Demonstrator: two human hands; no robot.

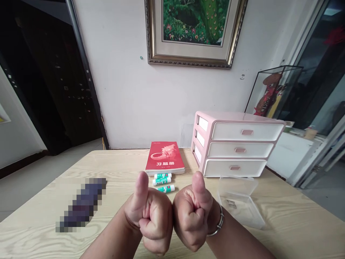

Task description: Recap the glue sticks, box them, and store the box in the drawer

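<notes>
Above the near part of the table, my left hand (155, 216) is closed in a fist with its thumb pointing up. My right hand (192, 214) makes the same thumbs-up fist, a silver bangle on its wrist. Their knuckles meet, or nearly so, and nothing shows in either fist. Just beyond them lie several green and white glue sticks (161, 181), the nearest partly hidden by my left hand. Behind these is a thick red book (165, 156), lying flat. To the right of my right hand stands a clear plastic box (254, 212) with its lid raised.
A pink and white three-drawer cabinet (239, 144) stands at the back right of the wooden table (121, 165), its drawers closed. At the left lies a dark, pixelated long object (82, 205). A framed picture (191, 54) hangs on the wall behind.
</notes>
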